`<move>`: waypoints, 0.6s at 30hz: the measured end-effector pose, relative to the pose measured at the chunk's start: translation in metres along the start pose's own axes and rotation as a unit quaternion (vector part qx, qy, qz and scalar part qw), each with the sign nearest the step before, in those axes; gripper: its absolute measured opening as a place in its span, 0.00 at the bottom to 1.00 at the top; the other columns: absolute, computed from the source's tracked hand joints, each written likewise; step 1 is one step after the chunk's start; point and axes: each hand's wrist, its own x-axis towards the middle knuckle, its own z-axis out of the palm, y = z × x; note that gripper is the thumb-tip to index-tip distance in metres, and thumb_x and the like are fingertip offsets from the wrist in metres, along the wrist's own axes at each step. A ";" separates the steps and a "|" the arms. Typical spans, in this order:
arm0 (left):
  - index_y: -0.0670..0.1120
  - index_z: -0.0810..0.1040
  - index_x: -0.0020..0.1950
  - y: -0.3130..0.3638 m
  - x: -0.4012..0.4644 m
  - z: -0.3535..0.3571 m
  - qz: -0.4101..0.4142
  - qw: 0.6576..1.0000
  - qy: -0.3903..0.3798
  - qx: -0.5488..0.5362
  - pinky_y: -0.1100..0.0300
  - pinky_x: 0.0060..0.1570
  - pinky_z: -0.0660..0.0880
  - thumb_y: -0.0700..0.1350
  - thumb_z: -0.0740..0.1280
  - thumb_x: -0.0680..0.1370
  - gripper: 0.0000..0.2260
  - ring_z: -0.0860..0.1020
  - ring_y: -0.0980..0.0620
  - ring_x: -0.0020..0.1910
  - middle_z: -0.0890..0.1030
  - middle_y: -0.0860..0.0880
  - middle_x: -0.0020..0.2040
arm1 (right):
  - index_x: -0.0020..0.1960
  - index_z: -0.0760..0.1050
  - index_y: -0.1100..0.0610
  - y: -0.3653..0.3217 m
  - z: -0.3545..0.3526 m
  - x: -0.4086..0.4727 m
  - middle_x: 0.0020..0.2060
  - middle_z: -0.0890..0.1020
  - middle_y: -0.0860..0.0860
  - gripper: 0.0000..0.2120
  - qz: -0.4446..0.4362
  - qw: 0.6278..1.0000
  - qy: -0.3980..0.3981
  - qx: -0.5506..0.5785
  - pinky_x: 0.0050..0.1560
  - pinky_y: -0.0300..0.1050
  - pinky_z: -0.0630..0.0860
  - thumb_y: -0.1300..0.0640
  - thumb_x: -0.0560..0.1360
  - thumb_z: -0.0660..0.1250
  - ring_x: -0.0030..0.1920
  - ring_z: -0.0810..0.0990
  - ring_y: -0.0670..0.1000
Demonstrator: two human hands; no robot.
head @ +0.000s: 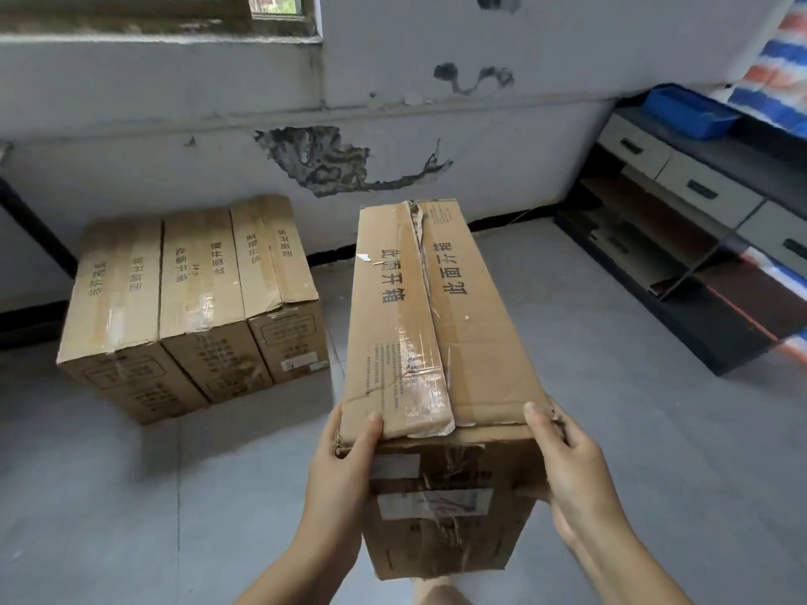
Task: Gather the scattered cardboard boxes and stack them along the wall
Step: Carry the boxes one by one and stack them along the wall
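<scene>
I carry a long taped cardboard box in the air in front of me, its far end pointing at the wall. My left hand grips its near left corner, thumb on top. My right hand grips the near right corner the same way. Three similar boxes stand side by side on the grey floor, left of the carried box, with their far ends near the wall.
A dark low cabinet with grey drawers stands along the right side, a blue tray on top of it. A striped tarp hangs at the far right. A window sits above the boxes.
</scene>
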 end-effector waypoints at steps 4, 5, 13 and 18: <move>0.57 0.76 0.61 0.011 0.085 0.032 0.003 0.997 0.071 -0.005 0.41 0.57 0.76 0.48 0.65 0.78 0.12 0.81 0.50 0.53 0.83 0.53 0.53 | 0.63 0.75 0.49 -0.018 0.030 0.107 0.54 0.83 0.49 0.20 0.013 0.998 -0.062 -0.026 0.61 0.67 0.72 0.43 0.73 0.67 0.58 0.79 0.55; 0.57 0.76 0.61 0.016 0.106 0.040 0.003 0.996 0.088 -0.009 0.41 0.57 0.75 0.49 0.65 0.78 0.12 0.81 0.50 0.54 0.83 0.53 0.54 | 0.63 0.75 0.49 -0.025 0.039 0.133 0.54 0.83 0.48 0.20 0.018 0.996 -0.077 -0.029 0.61 0.67 0.72 0.43 0.73 0.67 0.58 0.79 0.55; 0.54 0.74 0.64 0.056 0.248 0.081 0.001 0.987 0.153 -0.043 0.51 0.51 0.78 0.48 0.64 0.78 0.14 0.82 0.54 0.52 0.82 0.53 0.55 | 0.63 0.75 0.52 -0.071 0.113 0.300 0.54 0.83 0.49 0.19 0.052 0.984 -0.162 -0.055 0.61 0.66 0.72 0.46 0.75 0.67 0.57 0.80 0.53; 0.54 0.70 0.69 0.067 0.356 0.069 -0.017 0.981 0.184 -0.054 0.50 0.57 0.77 0.50 0.66 0.78 0.20 0.80 0.56 0.54 0.80 0.53 0.59 | 0.67 0.72 0.49 -0.072 0.186 0.386 0.59 0.81 0.46 0.26 0.063 0.980 -0.180 -0.066 0.64 0.65 0.70 0.41 0.71 0.68 0.61 0.77 0.51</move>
